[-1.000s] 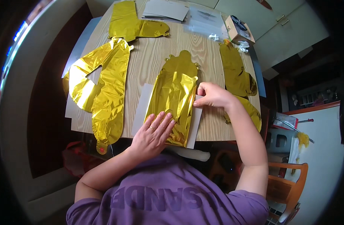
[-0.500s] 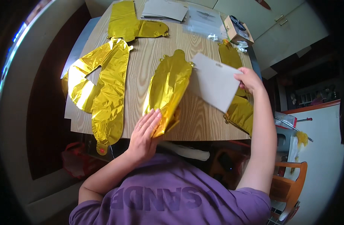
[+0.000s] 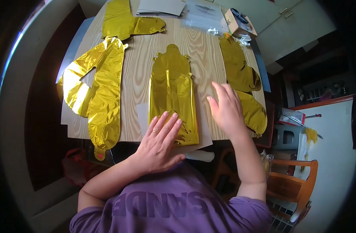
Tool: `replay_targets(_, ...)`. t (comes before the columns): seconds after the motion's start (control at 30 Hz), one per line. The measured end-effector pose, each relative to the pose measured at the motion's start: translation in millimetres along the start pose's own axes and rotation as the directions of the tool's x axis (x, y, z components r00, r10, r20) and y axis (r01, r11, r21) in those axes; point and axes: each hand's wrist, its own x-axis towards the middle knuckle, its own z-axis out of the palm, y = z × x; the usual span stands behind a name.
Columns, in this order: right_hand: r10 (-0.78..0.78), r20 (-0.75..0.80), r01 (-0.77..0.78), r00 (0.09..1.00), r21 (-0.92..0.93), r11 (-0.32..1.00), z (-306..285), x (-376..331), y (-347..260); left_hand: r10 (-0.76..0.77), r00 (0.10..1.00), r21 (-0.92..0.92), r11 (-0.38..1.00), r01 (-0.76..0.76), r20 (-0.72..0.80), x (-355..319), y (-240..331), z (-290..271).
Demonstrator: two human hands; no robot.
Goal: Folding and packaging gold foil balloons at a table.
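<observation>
In front of me lies a folded gold foil balloon (image 3: 172,87), its rounded, tabbed end pointing away from me. Under its near half is a pale grey card (image 3: 204,134), showing along both sides and the near edge. My left hand (image 3: 156,145) rests flat on the balloon's near part, fingers stretched out. To the right of the card my right hand (image 3: 227,110) hovers over the table with fingers apart and nothing in it. Another gold foil balloon (image 3: 246,112) lies beyond it at the table's right side.
On the left of the wooden table (image 3: 137,70) lies a flat gold letter-shaped balloon (image 3: 102,97), with another gold balloon (image 3: 120,19) behind it. Stacked cards (image 3: 160,7), clear plastic bags (image 3: 203,17) and a small box (image 3: 240,23) stand at the back. A wooden chair (image 3: 292,180) is at the right.
My right hand has let go of the card, which now lies under the balloon. The balloon has been straightened and laid flat, and my left hand has shifted slightly right on it.
</observation>
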Motion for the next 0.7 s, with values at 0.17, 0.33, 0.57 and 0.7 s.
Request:
replay_targets(0.17, -0.266, 0.081, 0.256, 0.961, 0.122, 0.959, 28.3, -61.4, -51.1, -0.017, 0.998, 0.086, 0.996, 0.021, -0.056, -8.7, -22.7, -22.2)
replay_targets(0.33, -0.360, 0.263, 0.381, 0.895, -0.033, 0.924, 67.6, -64.0, -29.1, -0.036, 0.999, 0.218, 0.975, 0.027, 0.040, -15.2, -44.1, -10.8)
replay_targets(0.57, -0.454, 0.282, 0.480, 0.845, -0.030, 0.877, 60.2, -57.9, -8.4, -0.046, 0.999, 0.266, 0.963, 0.040, 0.016, -22.6, -42.3, -9.1)
replay_targets(0.7, -0.345, 0.038, 0.343, 0.938, 0.052, 0.938, 50.5, -75.1, -7.6, -0.052, 0.998, 0.313, 0.949, 0.043, 0.021, -24.5, -40.6, -6.7)
